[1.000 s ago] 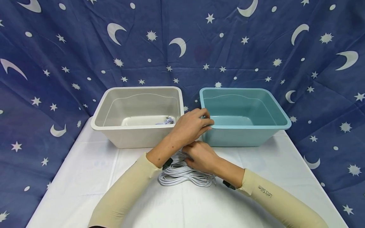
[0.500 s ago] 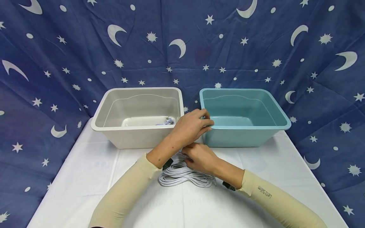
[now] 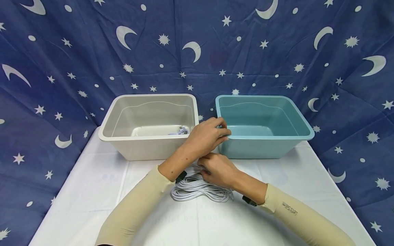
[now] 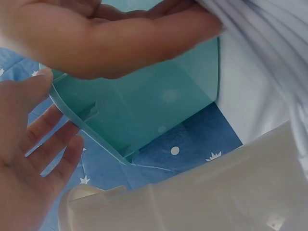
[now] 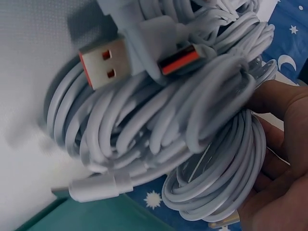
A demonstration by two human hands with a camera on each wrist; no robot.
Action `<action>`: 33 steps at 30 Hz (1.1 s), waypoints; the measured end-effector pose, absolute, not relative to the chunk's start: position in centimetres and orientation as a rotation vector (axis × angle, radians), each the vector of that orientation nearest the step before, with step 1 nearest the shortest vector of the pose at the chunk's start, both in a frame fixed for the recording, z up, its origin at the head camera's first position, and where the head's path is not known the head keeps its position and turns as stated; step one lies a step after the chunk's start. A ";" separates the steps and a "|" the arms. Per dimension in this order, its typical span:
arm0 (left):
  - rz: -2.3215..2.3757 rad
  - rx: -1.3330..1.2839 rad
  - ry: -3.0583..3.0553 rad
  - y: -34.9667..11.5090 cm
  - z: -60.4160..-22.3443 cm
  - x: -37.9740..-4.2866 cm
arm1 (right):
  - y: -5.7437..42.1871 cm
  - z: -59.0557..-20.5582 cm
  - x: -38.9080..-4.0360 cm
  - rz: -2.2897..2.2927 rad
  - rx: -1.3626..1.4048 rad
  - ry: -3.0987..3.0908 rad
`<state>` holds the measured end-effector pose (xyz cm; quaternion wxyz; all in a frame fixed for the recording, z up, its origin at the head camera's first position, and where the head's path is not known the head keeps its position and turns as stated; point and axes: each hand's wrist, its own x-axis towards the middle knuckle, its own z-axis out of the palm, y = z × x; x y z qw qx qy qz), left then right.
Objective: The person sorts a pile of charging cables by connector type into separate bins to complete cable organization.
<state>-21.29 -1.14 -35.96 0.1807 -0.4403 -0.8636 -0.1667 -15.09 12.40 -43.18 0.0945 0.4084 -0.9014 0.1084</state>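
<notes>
My left hand [image 3: 207, 136] reaches across to the near left corner of the teal bin [image 3: 264, 147]. Its fingers are bent at the rim, and the left wrist view has the thumb and fingertips against that edge [image 4: 91, 137]. Beneath the left wrist, my right hand [image 3: 219, 171] grips a coil of white USB cable [image 3: 197, 189] on the tabletop. Several coils lie bunched together in the right wrist view, with a metal USB plug [image 5: 106, 64] and a white connector end [image 5: 98, 187] showing. The right fingertips are partly hidden behind the loops.
A light grey bin [image 3: 147, 147] stands left of the teal one, with a small gap between them. Inside it lies a small bundled cable [image 3: 182, 130]. White cloth [image 3: 147, 205] covers the table. A blue curtain [image 3: 215, 41] with moons and stars hangs behind.
My right forearm and hand have shifted very slightly to the right. My left hand stays at the teal bin's rim, and the bins and cable coils keep their places.
</notes>
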 end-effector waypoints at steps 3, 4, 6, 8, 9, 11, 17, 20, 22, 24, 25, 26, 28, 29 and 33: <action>-0.480 -1.245 -2.440 -1.1 -36.0 -21.3 | 12.7 -42.7 -15.0 0.311 1.209 -2.666; -0.480 -1.245 -2.441 -1.2 -36.0 -21.3 | 12.8 -42.6 -14.9 0.305 1.213 -2.658; -0.483 -1.245 -2.442 -1.1 -35.9 -21.3 | 13.0 -42.4 -14.8 0.296 1.218 -2.638; -0.479 -1.244 -2.444 -1.1 -36.0 -21.3 | 13.3 -42.2 -14.8 0.296 1.221 -2.616; -0.476 -1.244 -2.445 -1.1 -36.0 -21.3 | 13.5 -42.1 -14.7 0.297 1.223 -2.603; -0.475 -1.244 -2.447 -1.1 -36.0 -21.3 | 13.8 -42.0 -14.6 0.295 1.224 -2.583; -0.456 -1.247 -2.440 -1.1 -36.0 -21.3 | 14.8 -41.6 -14.1 0.287 1.219 -2.546; -0.448 -1.248 -2.432 -1.1 -36.0 -21.3 | 15.3 -41.5 -13.9 0.294 1.221 -2.529; -0.450 -1.250 -2.427 -1.1 -36.0 -21.3 | 15.6 -41.3 -13.7 0.305 1.223 -2.520; -0.456 -1.252 -2.426 -1.1 -36.0 -21.3 | 16.0 -41.2 -13.6 0.315 1.227 -2.511; -0.455 -1.253 -2.427 -1.1 -36.0 -21.3 | 16.1 -41.1 -13.5 0.321 1.228 -2.508; -0.455 -1.254 -2.428 -1.1 -36.0 -21.2 | 16.3 -40.9 -13.4 0.328 1.228 -2.506; -0.449 -1.252 -2.430 -1.1 -36.0 -21.3 | 16.6 -40.7 -13.3 0.330 1.229 -2.501; -0.446 -1.251 -2.431 -1.1 -36.0 -21.3 | 16.8 -40.6 -13.2 0.327 1.231 -2.498; -0.435 -1.247 -2.436 -1.1 -36.0 -21.3 | 17.6 -40.1 -12.9 0.325 1.239 -2.479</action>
